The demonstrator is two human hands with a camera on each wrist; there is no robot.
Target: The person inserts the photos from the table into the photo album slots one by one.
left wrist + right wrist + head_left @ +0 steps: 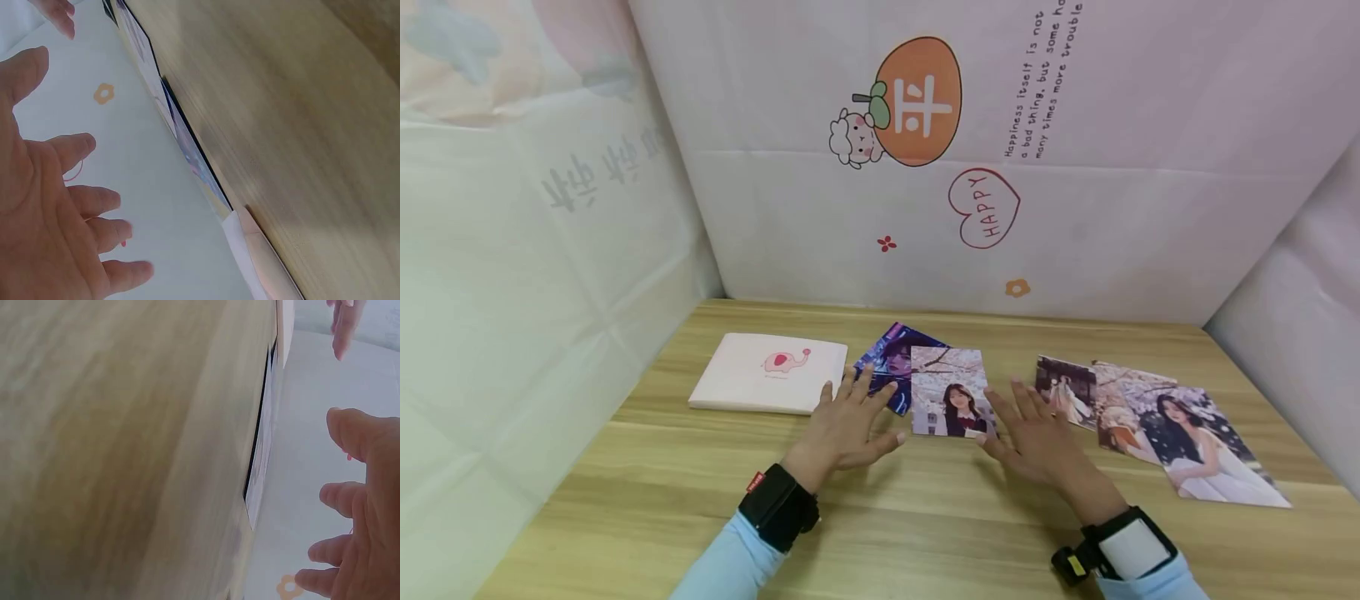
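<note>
Both hands are held over the wooden table with fingers spread and nothing in them. In the head view my left hand [847, 425] overlaps the edge of a blue-purple photo card [880, 375] and the corner of a white booklet with a pink elephant [737, 375]. My right hand [1033, 433] is just right of a photo card of a person under cherry blossoms [943, 375], its fingertips at that card's right edge. This card lies partly over the blue-purple one. Both wrist views show the palms, left [44, 219] and right [369, 519], raised above the tabletop.
At the right, a small dark photo card [1060, 383], a cherry-blossom photo card [1116, 417] and a larger photo card of a person in white [1213, 450] lie overlapping. A printed white cloth [820, 233] hangs behind the table [910, 533] and along its sides.
</note>
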